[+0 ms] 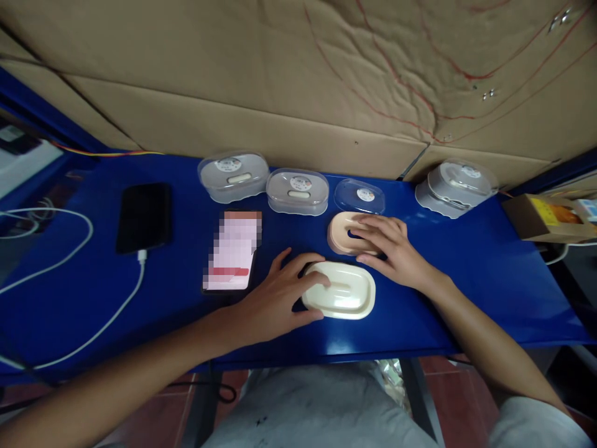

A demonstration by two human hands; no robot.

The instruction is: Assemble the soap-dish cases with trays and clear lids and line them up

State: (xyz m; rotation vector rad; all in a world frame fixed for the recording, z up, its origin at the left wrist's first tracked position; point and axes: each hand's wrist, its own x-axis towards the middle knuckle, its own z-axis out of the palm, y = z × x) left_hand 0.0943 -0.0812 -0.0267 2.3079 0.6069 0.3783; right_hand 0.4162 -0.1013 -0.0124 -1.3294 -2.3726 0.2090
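A shiny cream oval dish-like piece (349, 291) with a raised rim lies on the blue tabletop in front of me. My left hand (284, 292) holds it at its left end, thumb on the near side and fingers over the far edge and surface. Just beyond it stands a peach oval box-like piece (339, 231) with a dark slot in its top. My right hand (394, 249) grips its right end, fingers over the top and thumb at the near side, covering part of it. A clear plastic lid (354, 196) with a round sticker lies behind the peach piece.
Two clear-lidded oval boxes (233, 177) (297, 191) stand along the back, and stacked ones (456, 186) at back right. A phone with lit screen (233, 249) and a black device (143, 218) on a white cable (133, 311) lie left. Cardboard (233, 74) walls the back.
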